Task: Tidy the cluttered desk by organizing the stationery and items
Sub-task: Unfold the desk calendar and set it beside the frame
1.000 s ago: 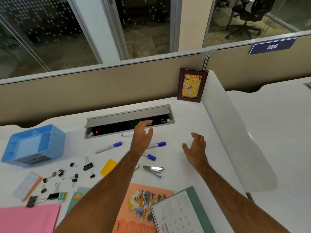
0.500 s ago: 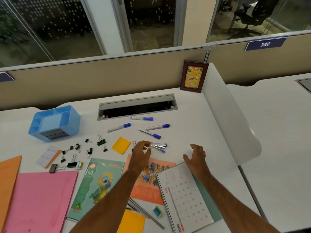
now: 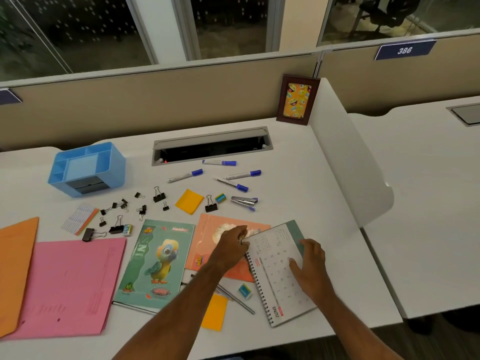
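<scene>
A spiral-bound desk calendar [image 3: 275,266] lies at the front right of the white desk [image 3: 324,203], partly over an orange notebook [image 3: 207,245]. My left hand [image 3: 231,249] pinches the calendar's top left corner by the spiral. My right hand [image 3: 310,271] rests flat on its right side, fingers spread. A green parrot notebook [image 3: 155,261] lies to the left, beside a pink folder [image 3: 67,287]. Several blue-capped markers [image 3: 233,183], a stapler [image 3: 244,201] and several black binder clips [image 3: 140,203] are scattered behind. A blue organizer [image 3: 87,168] stands at the back left.
A framed emoji picture [image 3: 297,100] stands in the back right corner by a white divider panel [image 3: 348,162]. An open cable tray [image 3: 211,146] runs along the back. Yellow sticky pads [image 3: 189,201], erasers [image 3: 245,291], pencils [image 3: 233,297] and an orange folder [image 3: 13,271] also lie about.
The view tilted down toward the front of the desk. Both hands drew back from the marker area and came down onto the calendar, the left one closing on its corner.
</scene>
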Tool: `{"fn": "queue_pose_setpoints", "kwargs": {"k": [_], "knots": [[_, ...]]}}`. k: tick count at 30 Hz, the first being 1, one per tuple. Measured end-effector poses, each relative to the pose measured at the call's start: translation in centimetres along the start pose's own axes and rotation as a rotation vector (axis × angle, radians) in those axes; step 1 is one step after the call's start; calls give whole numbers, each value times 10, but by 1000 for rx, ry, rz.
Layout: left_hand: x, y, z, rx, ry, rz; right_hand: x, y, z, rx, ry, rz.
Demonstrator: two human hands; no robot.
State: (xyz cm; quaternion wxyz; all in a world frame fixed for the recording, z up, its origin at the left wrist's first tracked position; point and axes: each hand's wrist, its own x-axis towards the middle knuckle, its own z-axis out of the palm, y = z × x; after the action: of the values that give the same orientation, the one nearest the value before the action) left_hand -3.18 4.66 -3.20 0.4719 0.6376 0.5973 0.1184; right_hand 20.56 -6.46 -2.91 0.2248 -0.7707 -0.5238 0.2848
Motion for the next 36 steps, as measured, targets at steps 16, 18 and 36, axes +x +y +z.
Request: {"fn": "queue_pose_setpoints", "kwargs": {"k": [16,18,36], "knots": [[-10,6,8,130,-72,62,-107,23,-14,-250,-149,191],[-9,8,7,138,-65,71,-111,23,-14,-217,-162,238],[-4,17,-5,17,37,22,-84,-2,-22,517,6,643]]}}
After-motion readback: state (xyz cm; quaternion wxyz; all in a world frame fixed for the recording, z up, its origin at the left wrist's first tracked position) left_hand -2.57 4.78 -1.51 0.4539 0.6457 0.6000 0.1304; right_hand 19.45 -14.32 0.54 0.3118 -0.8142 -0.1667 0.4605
